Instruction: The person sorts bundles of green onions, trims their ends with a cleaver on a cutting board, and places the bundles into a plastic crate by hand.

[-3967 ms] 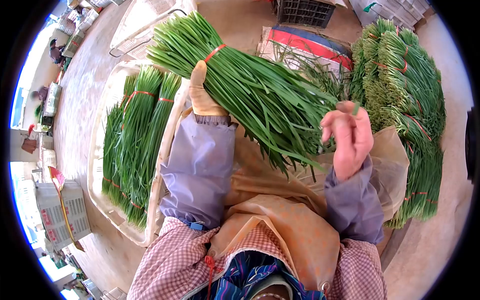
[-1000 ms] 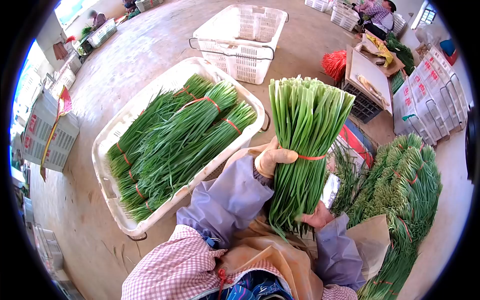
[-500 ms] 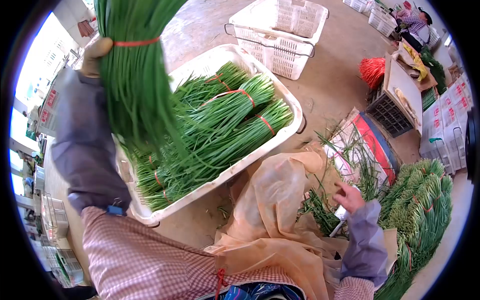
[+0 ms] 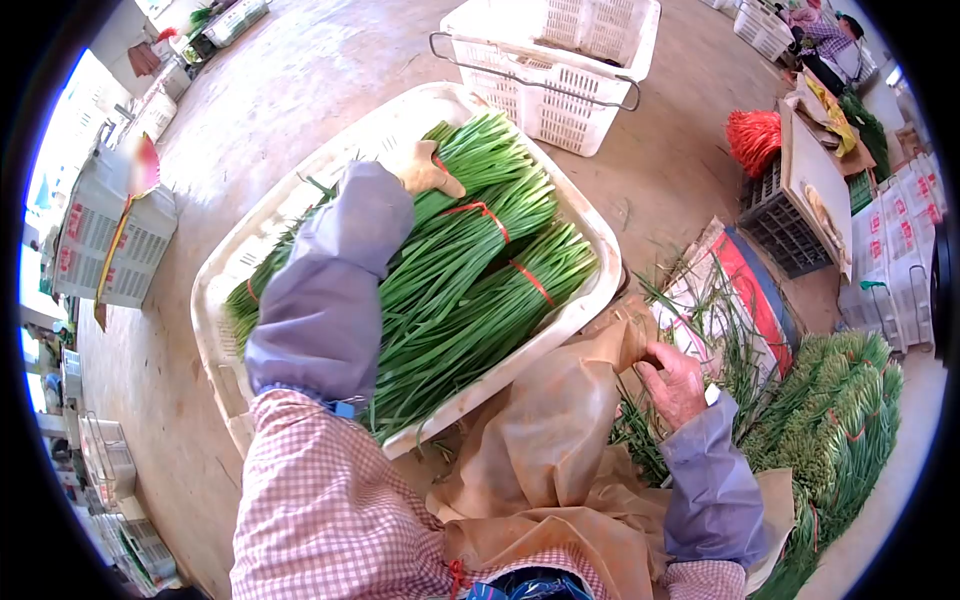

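Note:
My left hand [image 4: 425,170], in a tan glove, grips a bundle of green garlic chives [image 4: 490,150] near its red tie. This bundle lies at the back of a white plastic crate [image 4: 600,285], against other chive bundles [image 4: 480,225] tied with red bands. My forearm hides part of the crate's left side. My bare right hand [image 4: 675,385] is over my lap, thumb and fingers pinched at the edge of the tan translucent apron [image 4: 550,410]. Beside its wrist a small white piece [image 4: 712,394] shows, mostly hidden. Loose chives [image 4: 640,430] lie below the hand.
Another white crate [image 4: 560,90] stands just behind. To my right are stacked chives [image 4: 830,430], a printed sack [image 4: 745,290] with loose stalks, and a dark crate [image 4: 785,220] beside red ties [image 4: 753,140]. A person [image 4: 835,50] sits at the far right.
My left hand has swung down and right from the upper left, bringing the raised chive bundle into the crate. My right hand has shifted up and left, its fingers now at the apron's edge.

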Motion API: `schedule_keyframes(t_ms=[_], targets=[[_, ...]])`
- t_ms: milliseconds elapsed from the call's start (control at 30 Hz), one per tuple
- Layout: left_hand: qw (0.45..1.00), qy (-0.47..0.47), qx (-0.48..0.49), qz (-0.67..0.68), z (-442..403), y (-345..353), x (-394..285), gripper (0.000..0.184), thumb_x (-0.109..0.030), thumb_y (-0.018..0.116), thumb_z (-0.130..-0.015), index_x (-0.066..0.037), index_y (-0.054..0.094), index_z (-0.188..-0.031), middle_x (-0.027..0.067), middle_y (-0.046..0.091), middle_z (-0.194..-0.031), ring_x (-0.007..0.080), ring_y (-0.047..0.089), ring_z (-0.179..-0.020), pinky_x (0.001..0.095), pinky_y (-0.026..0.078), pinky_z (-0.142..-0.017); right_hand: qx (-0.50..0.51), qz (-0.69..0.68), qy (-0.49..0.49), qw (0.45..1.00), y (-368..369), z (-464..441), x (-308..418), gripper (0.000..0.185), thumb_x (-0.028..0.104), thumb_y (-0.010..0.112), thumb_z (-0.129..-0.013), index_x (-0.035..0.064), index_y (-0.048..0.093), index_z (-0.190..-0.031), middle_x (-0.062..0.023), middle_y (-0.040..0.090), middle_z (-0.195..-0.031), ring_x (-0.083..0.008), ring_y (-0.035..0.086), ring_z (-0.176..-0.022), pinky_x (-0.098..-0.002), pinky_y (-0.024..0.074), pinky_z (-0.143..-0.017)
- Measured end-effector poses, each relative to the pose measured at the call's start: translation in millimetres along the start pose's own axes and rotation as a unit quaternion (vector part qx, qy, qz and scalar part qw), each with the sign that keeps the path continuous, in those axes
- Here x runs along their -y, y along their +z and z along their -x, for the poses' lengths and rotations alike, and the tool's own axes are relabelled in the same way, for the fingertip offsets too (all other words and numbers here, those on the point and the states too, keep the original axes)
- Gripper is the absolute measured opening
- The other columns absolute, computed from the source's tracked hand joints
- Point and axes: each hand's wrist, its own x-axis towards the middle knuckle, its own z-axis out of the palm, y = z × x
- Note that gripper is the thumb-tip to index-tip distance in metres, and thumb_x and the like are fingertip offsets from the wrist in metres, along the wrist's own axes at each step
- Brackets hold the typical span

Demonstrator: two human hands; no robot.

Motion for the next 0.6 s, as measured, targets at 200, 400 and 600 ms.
schedule_keyframes(t_ms=[200, 400, 600], targets=[[0.972, -0.013, 0.061, 0.225, -30, 39, 50, 0.063, -0.03, 0.084, -0.067, 0.002, 0.066, -0.118, 0.0148, 0.068, -0.115, 0.0248, 0.062, -0.108, 0.0359, 0.045, -0.093, 0.057, -0.06, 0.098, 0.992, 42, 30, -42, 0.018, 0.009, 0.068, -0.083, 0.0031, 0.067, -0.099, -0.0183, 0.067, -0.081, -0.0361, 0.067, -0.075, -0.0408, 0.0513, -0.066], [0.935, 0.08, 0.125, 0.322, 4, 45, 22, 0.068, -0.025, 0.079, -0.07, 0.004, 0.058, -0.128, 0.0131, 0.066, -0.118, 0.0221, 0.058, -0.112, 0.0331, 0.04, -0.098, 0.109, -0.049, 0.131, 0.984, 78, 57, -61, 0.025, 0.011, 0.062, -0.084, 0.0076, 0.066, -0.109, -0.0154, 0.07, -0.084, -0.035, 0.068, -0.082, -0.0446, 0.0534, -0.071], [0.866, -0.07, 0.219, 0.444, -25, 59, 37, 0.058, -0.022, 0.073, -0.078, -0.001, 0.058, -0.131, 0.0104, 0.066, -0.118, 0.022, 0.061, -0.108, 0.0316, 0.045, -0.096, 0.182, 0.044, 0.173, 0.967, 79, 84, -64, 0.032, 0.021, 0.065, -0.083, 0.0111, 0.066, -0.114, -0.0131, 0.071, -0.087, -0.0354, 0.067, -0.085, -0.0474, 0.0528, -0.074]])
